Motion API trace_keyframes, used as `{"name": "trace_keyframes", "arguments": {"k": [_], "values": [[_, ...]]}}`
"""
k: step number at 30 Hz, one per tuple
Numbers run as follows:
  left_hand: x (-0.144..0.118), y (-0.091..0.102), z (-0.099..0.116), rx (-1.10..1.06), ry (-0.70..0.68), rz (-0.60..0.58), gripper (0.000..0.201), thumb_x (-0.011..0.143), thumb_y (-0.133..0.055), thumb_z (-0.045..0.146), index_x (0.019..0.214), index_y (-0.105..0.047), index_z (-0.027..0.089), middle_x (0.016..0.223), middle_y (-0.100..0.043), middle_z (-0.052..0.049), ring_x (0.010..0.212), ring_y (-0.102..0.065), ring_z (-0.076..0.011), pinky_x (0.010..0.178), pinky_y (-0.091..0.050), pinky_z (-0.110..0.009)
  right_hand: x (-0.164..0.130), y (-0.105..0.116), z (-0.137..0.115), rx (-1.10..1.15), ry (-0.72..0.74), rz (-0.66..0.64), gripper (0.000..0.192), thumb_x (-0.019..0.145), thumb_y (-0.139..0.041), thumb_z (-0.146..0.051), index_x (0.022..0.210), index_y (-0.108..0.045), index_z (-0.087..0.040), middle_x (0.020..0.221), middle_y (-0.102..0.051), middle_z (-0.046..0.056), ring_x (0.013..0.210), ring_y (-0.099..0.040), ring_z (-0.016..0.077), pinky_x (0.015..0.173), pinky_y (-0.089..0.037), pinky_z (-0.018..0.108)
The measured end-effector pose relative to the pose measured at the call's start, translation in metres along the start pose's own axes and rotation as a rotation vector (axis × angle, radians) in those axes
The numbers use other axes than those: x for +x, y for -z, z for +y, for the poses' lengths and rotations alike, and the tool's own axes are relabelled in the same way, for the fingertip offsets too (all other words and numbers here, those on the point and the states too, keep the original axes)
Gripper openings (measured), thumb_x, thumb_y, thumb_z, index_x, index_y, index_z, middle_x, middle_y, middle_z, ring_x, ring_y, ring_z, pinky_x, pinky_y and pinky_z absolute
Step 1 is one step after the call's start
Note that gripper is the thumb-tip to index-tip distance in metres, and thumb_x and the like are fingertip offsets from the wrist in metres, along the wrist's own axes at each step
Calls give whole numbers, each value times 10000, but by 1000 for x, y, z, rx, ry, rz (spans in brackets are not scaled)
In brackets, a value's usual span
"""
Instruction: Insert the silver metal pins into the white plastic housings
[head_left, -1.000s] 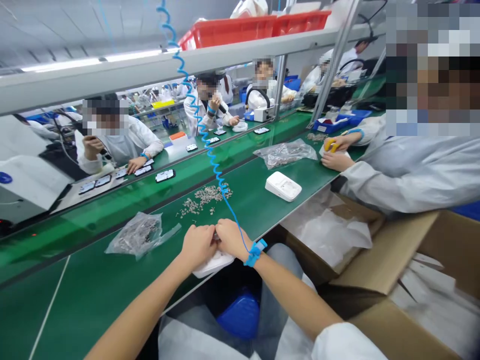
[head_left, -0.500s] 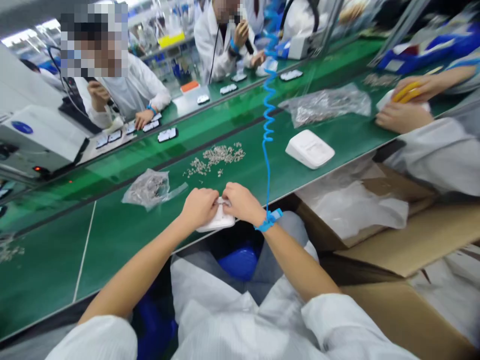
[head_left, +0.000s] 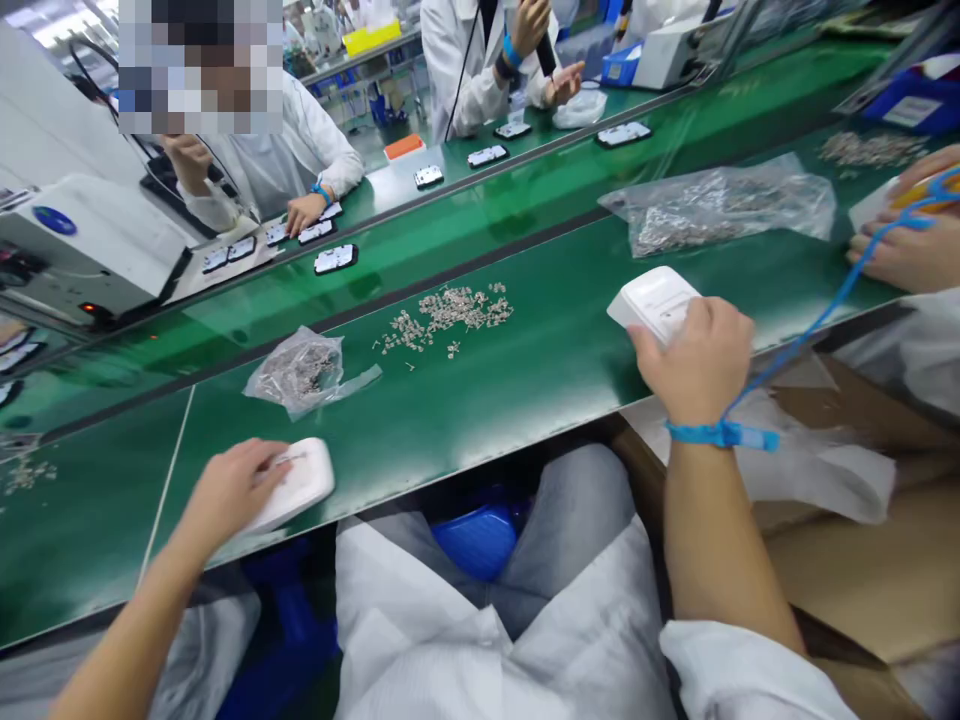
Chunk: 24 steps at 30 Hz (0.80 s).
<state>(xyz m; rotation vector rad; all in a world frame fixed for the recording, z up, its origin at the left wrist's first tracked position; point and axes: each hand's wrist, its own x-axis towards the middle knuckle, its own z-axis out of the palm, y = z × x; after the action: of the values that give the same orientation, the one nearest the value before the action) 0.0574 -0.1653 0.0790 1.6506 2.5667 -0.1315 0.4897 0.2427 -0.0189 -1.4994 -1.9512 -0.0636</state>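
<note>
My left hand point(head_left: 238, 492) is at the front edge of the bench, its thumb and fingers closed on a white plastic casing point(head_left: 313, 470) with rounded corners. That casing lies on the green surface. On the right, my right hand point(head_left: 701, 355) grips a second white plastic casing point(head_left: 654, 298), thicker and with faint printing on its face. Part of this casing is hidden behind my fingers. A blue wrist strap point(head_left: 697, 433) with a blue cord circles my right wrist. Between my hands, farther back, lies a loose pile of small metal screw-like parts point(head_left: 461, 310).
A clear bag of small metal parts point(head_left: 300, 370) lies behind my left hand, and a larger bag point(head_left: 735, 205) behind my right. At far right a co-worker's hands point(head_left: 911, 230) hold a white piece. Cardboard boxes point(head_left: 877, 550) stand below the bench edge. Co-workers sit across.
My hands were together on one casing in the middle. My left hand has moved left with that casing, while my right has let go, moved right and taken hold of the other casing.
</note>
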Motion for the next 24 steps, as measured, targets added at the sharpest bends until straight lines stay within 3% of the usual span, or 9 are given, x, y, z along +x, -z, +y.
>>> {"name": "trace_keyframes", "arguments": {"k": [4,6,8,10,12,15,17,20,24], "values": [[-27,6,-81,-2,154,103,339,915,-522,452,996,-736,202,871,-746,-58,751,-693,-249,696,-502,-320,-12,-3,-4,-28,161,-118,564,958,-580,-526,1263,-615,-53,1334,-616,301,1223,-557,430,951,-445,500],[-27,10,-92,72,211,232,333,911,-523,423,919,-736,167,766,-708,-64,648,-656,-225,598,-458,-298,-30,2,-26,1,226,-122,549,974,-575,-503,1286,-597,-53,1367,-608,291,1245,-559,430,964,-453,503],[-16,11,-79,149,193,441,302,938,-529,392,890,-713,158,706,-661,-41,614,-624,-201,567,-434,-283,-52,12,-54,50,301,-149,511,980,-590,-495,1261,-614,-68,1324,-642,270,1214,-586,416,957,-467,494],[5,7,-45,161,113,616,256,955,-574,373,923,-694,149,717,-653,-25,652,-634,-189,605,-458,-278,-76,25,-84,112,403,-190,485,984,-601,-504,1228,-633,-87,1288,-666,247,1166,-610,399,926,-479,485],[29,-2,9,130,-25,657,217,961,-605,381,971,-686,180,838,-706,-27,786,-675,-190,734,-500,-294,-94,38,-112,183,520,-250,431,992,-607,-481,1188,-650,-99,1267,-677,229,1144,-614,380,908,-476,477],[56,-18,107,87,-618,738,133,944,-636,313,955,-679,188,920,-723,-65,863,-674,-209,745,-453,-333,-95,47,-146,346,701,-393,294,1017,-592,-412,1071,-689,-140,1138,-720,153,1054,-624,301,867,-472,413],[64,-26,164,107,-848,752,236,959,-615,390,923,-677,166,880,-701,-69,824,-658,-216,681,-399,-349,-72,39,-162,421,777,-424,220,1041,-550,-320,1014,-702,-162,1018,-731,102,959,-603,244,822,-456,369],[66,-32,213,170,-802,734,402,962,-591,520,869,-666,136,842,-677,-93,757,-631,-237,671,-371,-375,-18,5,-181,292,924,-306,221,1018,-509,-137,1021,-727,-166,1001,-726,93,946,-533,241,779,-383,368],[65,-40,219,148,-690,707,500,965,-563,581,877,-686,105,850,-684,-124,777,-634,-268,721,-389,-394,30,-46,-193,187,1310,-317,205,1002,-558,-122,917,-736,-178,1015,-720,77,974,-508,230,753,-310,364]]}}
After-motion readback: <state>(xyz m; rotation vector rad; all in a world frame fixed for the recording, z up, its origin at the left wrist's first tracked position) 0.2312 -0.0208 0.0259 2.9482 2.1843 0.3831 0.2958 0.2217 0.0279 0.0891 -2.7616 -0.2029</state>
